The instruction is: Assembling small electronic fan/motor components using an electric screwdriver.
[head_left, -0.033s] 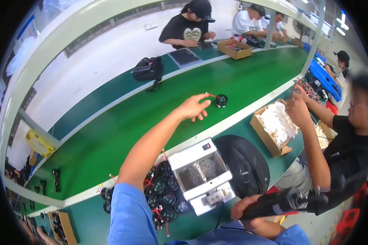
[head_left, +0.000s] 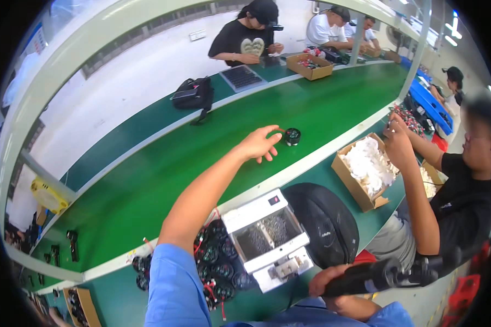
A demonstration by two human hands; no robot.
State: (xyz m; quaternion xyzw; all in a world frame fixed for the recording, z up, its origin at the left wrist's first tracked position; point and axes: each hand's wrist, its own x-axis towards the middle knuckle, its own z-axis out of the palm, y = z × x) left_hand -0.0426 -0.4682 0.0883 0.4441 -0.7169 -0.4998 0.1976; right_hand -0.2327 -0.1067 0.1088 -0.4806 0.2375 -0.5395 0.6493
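My left hand (head_left: 262, 145) reaches out over the green belt with its fingers apart. Just to its right stands a small round black motor (head_left: 292, 136) with a red wire. The index fingertip is at that wire; whether it touches cannot be made out. Low on the right, my right hand (head_left: 327, 280) is wrapped round a thick black cylindrical tool (head_left: 365, 277), whose exact kind is unclear. Several similar black motors with red wires (head_left: 223, 267) lie in a cluster beside my left forearm. A white screw feeder (head_left: 267, 231) full of small screws sits between my arms.
Right of the feeder lies a black case (head_left: 324, 223). Beyond it is a cardboard box of white pieces (head_left: 365, 169), near a co-worker's hands (head_left: 398, 144). A pale rail (head_left: 311, 163) borders the green belt (head_left: 147, 191). Black devices (head_left: 72, 245) stand far left.
The view has shifted slightly, so the belt and the motor appear a little farther left. My left hand stays almost in place, fingers still apart; the right keeps its grip on the black tool.
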